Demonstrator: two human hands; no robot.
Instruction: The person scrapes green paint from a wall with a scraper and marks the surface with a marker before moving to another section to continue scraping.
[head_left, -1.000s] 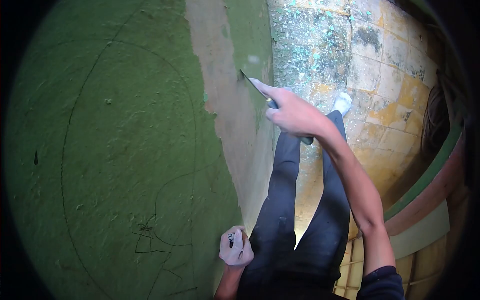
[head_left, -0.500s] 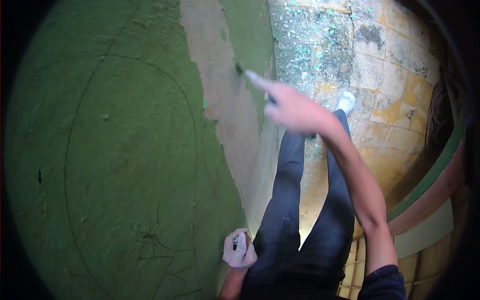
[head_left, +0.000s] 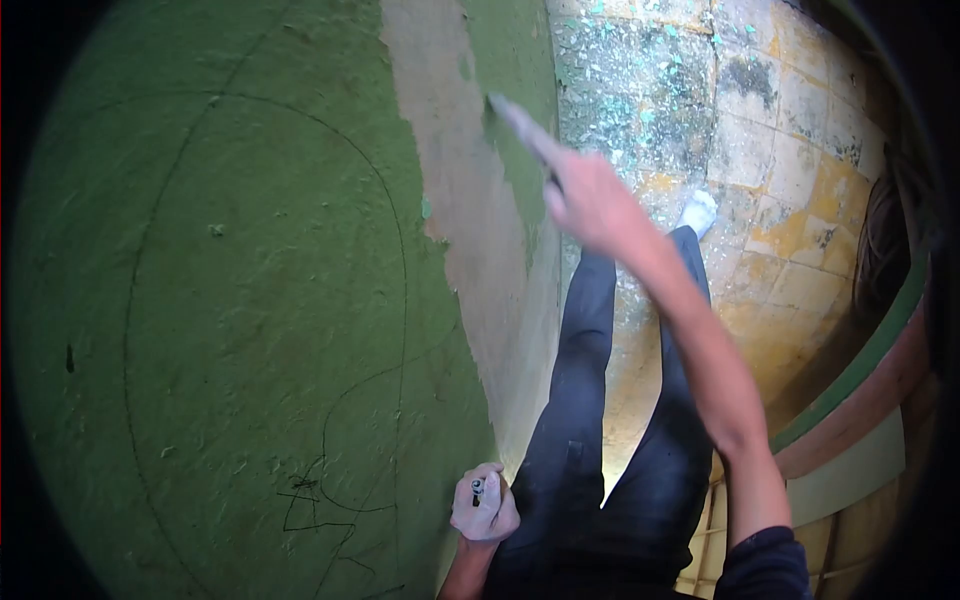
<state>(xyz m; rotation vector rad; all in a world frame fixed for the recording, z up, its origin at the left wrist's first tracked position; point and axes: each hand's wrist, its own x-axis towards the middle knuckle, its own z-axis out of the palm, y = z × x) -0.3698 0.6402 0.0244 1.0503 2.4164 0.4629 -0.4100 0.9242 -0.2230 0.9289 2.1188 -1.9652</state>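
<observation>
Wall (head_left: pixel 250 300): green, marked with dark drawn lines (head_left: pixel 403 280); its bottom edge meets the floor close beside the person.
Floor (head_left: pixel 770 210): worn tiles, strewn with paint flakes (head_left: pixel 648 117), thickest toward the wall's edge; loose bits could slide underfoot if weight shifts.
Legs (head_left: pixel 585 340): in dark trousers, stretched along the wall's bottom edge, one pale foot (head_left: pixel 698 212) beyond; they lie below the working hand, so a slack grip could let the blade drop onto them.
Bare strip (head_left: pixel 460 200): stripped of green, running down the wall near its bottom edge; too steep a blade or too hard a push could gouge it.
Curved band (head_left: pixel 850 400): green-rimmed, at the floor's side away from the wall, with a pale panel (head_left: pixel 850 470) near it; neither blocks the hands.
Coil (head_left: pixel 885 240): dark, by that same far edge, well apart from both hands; a foot could catch in it.
Right hand (head_left: pixel 590 200): blurred, fingers wrapped round the scraper, the index finger reaching forward; knuckles could scrape the wall if the blade skids.
Left hand (head_left: pixel 486 508): fingers curled tight round a small tool, beside the wall's bottom edge and the nearer leg.
Scraper (head_left: pixel 550 178): mostly hidden, directed at the strip's floorward edge; blur hides whether it touches.
Small tool (head_left: pixel 478 488): only its shiny round end shows clearly.
</observation>
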